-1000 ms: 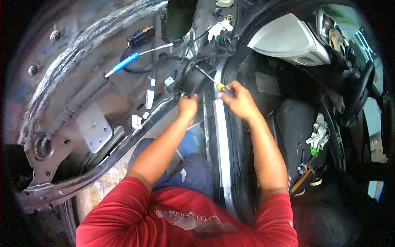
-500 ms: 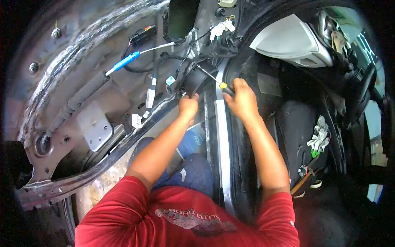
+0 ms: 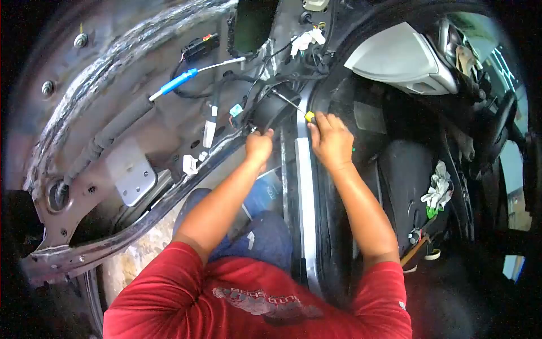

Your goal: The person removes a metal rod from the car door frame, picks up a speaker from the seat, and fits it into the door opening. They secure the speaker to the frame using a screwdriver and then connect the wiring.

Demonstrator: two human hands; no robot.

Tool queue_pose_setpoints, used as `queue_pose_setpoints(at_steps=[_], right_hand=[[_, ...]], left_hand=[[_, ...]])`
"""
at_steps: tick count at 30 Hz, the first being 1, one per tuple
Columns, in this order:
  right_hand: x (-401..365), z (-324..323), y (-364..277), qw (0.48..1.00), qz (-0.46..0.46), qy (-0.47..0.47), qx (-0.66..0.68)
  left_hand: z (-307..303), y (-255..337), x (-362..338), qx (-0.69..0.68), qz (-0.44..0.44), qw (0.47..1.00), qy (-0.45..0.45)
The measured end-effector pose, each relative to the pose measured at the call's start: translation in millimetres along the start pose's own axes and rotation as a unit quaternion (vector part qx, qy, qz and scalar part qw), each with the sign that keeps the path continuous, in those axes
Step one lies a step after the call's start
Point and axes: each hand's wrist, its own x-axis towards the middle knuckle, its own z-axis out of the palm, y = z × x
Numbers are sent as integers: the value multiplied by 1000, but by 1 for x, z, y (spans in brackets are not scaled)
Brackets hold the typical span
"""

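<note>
My right hand point(image 3: 333, 141) is closed around the handle of a screwdriver point(image 3: 291, 102), with the fingers over the handle just behind its yellow collar. The thin shaft slants up and left, its tip at the black rubber boot point(image 3: 280, 104) between the door and the car body. My left hand point(image 3: 259, 148) is closed at the edge of the stripped car door point(image 3: 217, 148), just below the boot. What its fingers grip is hidden. Beside it on the door panel hangs a light blue connector point(image 3: 235, 110).
A blue-ended cable point(image 3: 176, 83) and a white connector point(image 3: 307, 40) lie along the door's inner side. A silver sill strip point(image 3: 305, 198) runs down the middle. To the right are a grey trim panel point(image 3: 398, 59), white gloves point(image 3: 437, 189) and a wooden-handled tool point(image 3: 415, 250).
My right hand has turned on the screwdriver handle, its fingers now lying farther over it toward the yellow collar. The left hand stays nearly in place. The door has shifted slightly right in view.
</note>
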Motion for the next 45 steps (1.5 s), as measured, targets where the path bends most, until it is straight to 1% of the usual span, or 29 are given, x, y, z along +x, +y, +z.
queue_pose_setpoints(at_steps=[1, 2, 3, 5, 7, 8, 10, 13, 14, 15, 16, 17, 18, 19, 20, 21, 22, 27, 28, 29, 30, 33, 34, 35, 37, 42, 43, 44, 45], right_hand=[[2, 1, 5, 1000, -2, -1, 2], [8, -3, 13, 889, 247, -195, 333], [17, -9, 14, 580, 443, -347, 589], [27, -19, 8, 628, 431, -346, 547], [-1, 18, 16, 878, 249, -219, 345], [0, 11, 11, 879, 249, -217, 344], [3, -11, -8, 994, 45, -97, 7], [1, 0, -8, 995, 63, -77, -4], [-7, 14, -3, 981, 112, -83, 135], [2, 10, 5, 981, 112, -85, 134], [12, 5, 17, 836, 313, -249, 376], [19, -3, 22, 569, 468, -372, 564], [24, -8, 13, 645, 430, -353, 524], [16, -2, 13, 646, 430, -350, 524], [3, 11, 15, 823, 313, -243, 407], [1, 12, 13, 943, 171, -118, 260], [-3, 10, 13, 987, 69, -70, 130], [4, -1, -2, 999, 18, -24, -27], [11, -5, 7, 879, 285, -216, 316], [14, -8, 13, 547, 484, -356, 583], [11, -8, 11, 545, 489, -353, 583], [8, 1, 8, 784, 368, -269, 421], [1, 2, 8, 905, 253, -165, 300], [3, -4, 4, 907, 250, -161, 298], [3, -15, -5, 999, 38, -24, 26], [2, 3, 7, 1000, 13, 1, -2], [9, -3, 13, 900, 261, -189, 294], [15, -13, 17, 623, 462, -337, 534], [24, -22, 14, 557, 506, -351, 558]], left_hand=[[0, 2, -3, 10, 23, 1000, 8], [-2, 8, -5, 9, 22, 1000, 10], [-2, 12, -6, 21, 4, 1000, 10], [-2, 7, -7, 39, -19, 999, 6], [0, -4, 5, 17, -27, 999, 0], [0, -3, 6, 16, -25, 1000, -1], [-3, -3, 6, 23, -29, 999, -15], [-3, 6, -4, 51, 1, 999, 13], [-5, 10, -4, 51, 0, 999, 15], [-5, 11, -4, 34, -10, 999, 2], [-6, 10, -7, 19, -23, 999, -13], [-5, 4, -7, 22, -25, 999, -16], [-4, 2, -2, 26, -24, 999, -12], [-4, 1, 2, 30, -22, 999, -8], [-5, 7, -3, 29, -19, 999, -11], [-6, 14, -9, 23, -20, 999, -19], [-7, 22, -14, 17, -23, 999, -26], [-9, 17, -10, 18, -23, 999, -22], [-8, 17, -10, 31, -23, 999, -24], [-7, 16, -10, 31, -23, 999, -25], [-6, 14, -10, 11, -23, 999, -21], [-4, 3, -1, 10, -23, 1000, -15], [-3, -2, 6, 28, -25, 999, -6], [-2, 0, 8, 25, -20, 999, -7], [-3, -4, 8, 1, -37, 999, -14], [-8, 19, -8, 3, -48, 999, -24], [-8, 25, -16, 3, -52, 998, -30], [-6, 19, -18, 7, -57, 998, -34], [-4, 15, -13, 0, -62, 998, -25]])
